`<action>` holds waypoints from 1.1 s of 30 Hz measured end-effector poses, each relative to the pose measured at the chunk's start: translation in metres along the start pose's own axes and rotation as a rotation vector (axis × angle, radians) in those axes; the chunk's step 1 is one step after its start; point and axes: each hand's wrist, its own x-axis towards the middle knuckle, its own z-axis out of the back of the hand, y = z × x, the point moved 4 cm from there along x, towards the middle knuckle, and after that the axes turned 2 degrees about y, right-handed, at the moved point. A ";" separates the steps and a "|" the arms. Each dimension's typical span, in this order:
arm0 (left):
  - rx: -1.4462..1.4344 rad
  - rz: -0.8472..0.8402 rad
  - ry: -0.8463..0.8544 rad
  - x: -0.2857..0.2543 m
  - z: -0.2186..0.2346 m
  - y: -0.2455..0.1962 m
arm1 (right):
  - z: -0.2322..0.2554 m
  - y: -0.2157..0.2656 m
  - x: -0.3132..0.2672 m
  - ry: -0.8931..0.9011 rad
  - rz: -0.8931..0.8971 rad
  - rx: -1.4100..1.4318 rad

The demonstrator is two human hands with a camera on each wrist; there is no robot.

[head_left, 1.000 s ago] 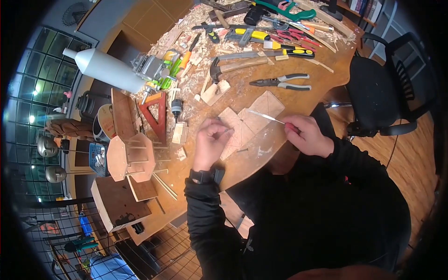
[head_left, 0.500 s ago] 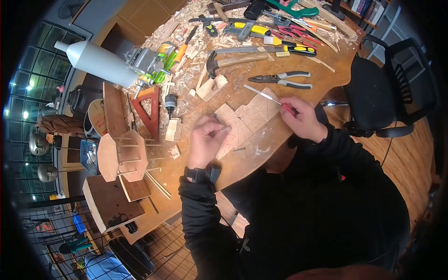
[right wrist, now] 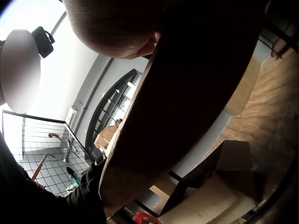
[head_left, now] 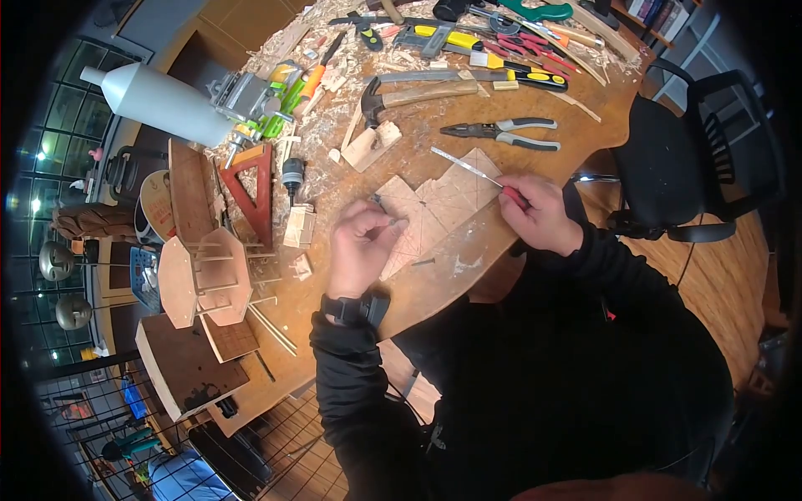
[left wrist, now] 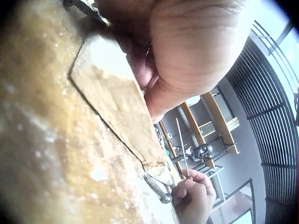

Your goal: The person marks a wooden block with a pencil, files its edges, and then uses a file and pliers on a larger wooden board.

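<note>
My left hand (head_left: pixel 361 247) is over the near left part of a flat wooden board (head_left: pixel 451 196) with pencil lines and a notched edge. Its thumb and forefinger pinch a small grey piece, mostly hidden by the fingers. In the left wrist view a loose screw (left wrist: pixel 158 188) lies beside the board (left wrist: pixel 117 102), and a second dark screw (left wrist: pixel 84 10) shows beyond it. My right hand (head_left: pixel 541 213) grips the red handle (head_left: pixel 515 197) of a slim, flat silver tool (head_left: pixel 466 166). The blade points left above the board's far end.
Pliers (head_left: pixel 501 133), a claw hammer (head_left: pixel 418 93) and a wood block (head_left: pixel 370 147) lie beyond the board. Farther back are saws, clamps and shavings. A red triangle (head_left: pixel 251 196), a screwdriver (head_left: pixel 291 177) and a hexagonal wooden frame (head_left: pixel 205 280) stand left. A chair (head_left: pixel 668 159) is at right.
The head view has shifted, so the bench slides left. My right hand has brought the silver tool slightly away from over the board's middle toward its far edge. The left hand keeps its pinch.
</note>
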 end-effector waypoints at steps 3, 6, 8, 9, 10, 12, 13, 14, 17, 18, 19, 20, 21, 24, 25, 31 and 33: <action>0.002 0.002 -0.007 0.000 0.000 0.003 | -0.001 0.000 0.000 -0.019 0.021 -0.005; 0.009 0.001 0.008 -0.001 0.001 0.005 | -0.001 0.000 0.000 -0.023 0.046 -0.011; 0.023 0.026 0.025 0.000 0.001 0.001 | -0.001 0.000 0.000 -0.015 0.051 -0.026; 0.021 0.028 0.027 -0.001 0.001 0.002 | -0.002 0.000 0.000 -0.013 0.048 -0.027; 0.036 0.009 0.024 -0.001 0.001 0.005 | -0.002 0.000 0.000 -0.016 0.050 -0.022; 0.048 -0.006 0.022 -0.002 0.001 0.011 | -0.001 0.001 -0.002 -0.014 0.049 -0.018; 0.029 -0.001 0.019 -0.002 0.000 0.015 | -0.001 0.001 -0.003 0.012 0.023 -0.020; 0.011 0.004 0.014 -0.003 0.000 0.018 | -0.001 0.001 -0.003 0.039 -0.001 -0.021; 0.016 0.002 0.013 -0.003 0.000 0.012 | -0.001 0.002 -0.002 0.034 0.019 -0.023; 0.015 0.002 0.013 -0.003 0.000 0.011 | -0.001 0.001 -0.002 0.034 0.018 -0.023; 0.007 0.017 0.022 -0.003 0.000 0.010 | -0.002 0.001 -0.002 0.035 0.023 -0.031; -0.001 0.031 0.029 -0.003 0.001 0.009 | -0.002 0.001 -0.002 0.035 0.028 -0.039; -0.001 0.031 0.028 -0.004 0.001 0.008 | -0.002 0.002 -0.002 0.036 0.029 -0.040; -0.040 0.049 0.031 -0.004 0.001 0.007 | -0.003 0.003 0.000 0.046 0.024 -0.043; -0.057 0.052 0.027 -0.004 0.001 0.008 | -0.003 0.004 0.001 0.023 0.039 -0.047; -0.110 0.033 -0.034 -0.003 -0.001 0.007 | -0.002 0.006 0.002 0.013 0.042 -0.061; -0.114 0.027 -0.037 -0.003 -0.001 0.009 | -0.002 0.007 0.003 0.015 0.040 -0.066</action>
